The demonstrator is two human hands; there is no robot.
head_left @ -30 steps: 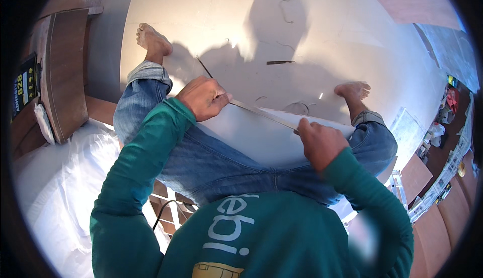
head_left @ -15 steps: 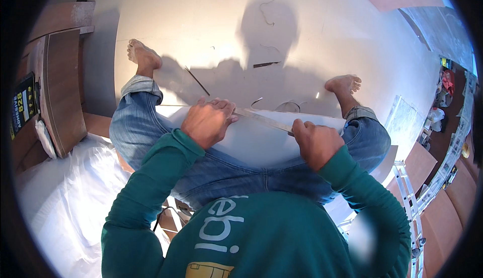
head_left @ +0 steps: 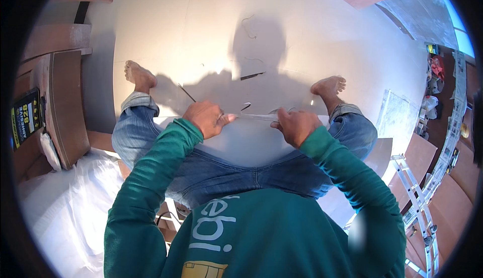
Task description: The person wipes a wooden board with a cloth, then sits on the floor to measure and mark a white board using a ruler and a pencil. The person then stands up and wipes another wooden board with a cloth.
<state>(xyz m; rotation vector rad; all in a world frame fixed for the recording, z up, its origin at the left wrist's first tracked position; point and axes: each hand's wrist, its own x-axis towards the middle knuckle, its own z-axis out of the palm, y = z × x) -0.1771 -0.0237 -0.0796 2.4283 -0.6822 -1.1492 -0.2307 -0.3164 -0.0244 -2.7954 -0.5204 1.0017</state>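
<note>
My left hand (head_left: pixel 206 119) pinches one end of a thin, pale flat strip (head_left: pixel 254 117). My right hand (head_left: pixel 297 127) grips the other end, thumb and fingers closed on it. The strip lies almost level along the far edge of a white board (head_left: pixel 239 142) resting across my lap between my spread legs. Just beyond it on the pale floor (head_left: pixel 201 36) lie thin curled scraps, a dark flat piece (head_left: pixel 251 75) and a slim dark rod (head_left: pixel 186 92). My bare feet rest on the floor either side of these.
At left stand brown wooden boxes (head_left: pixel 65 112), a black-and-yellow container (head_left: pixel 25 117) and crumpled translucent plastic sheeting (head_left: pixel 65 202). At right are pink panels (head_left: pixel 417 152), an aluminium ladder (head_left: pixel 412 187), a leaning transparent sheet (head_left: pixel 392 112) and assorted bags (head_left: pixel 430 104).
The strip has swung from a diagonal to nearly level. My right hand has moved inward, closer to my left, and slightly up relative to it. The whole view has shifted a little.
</note>
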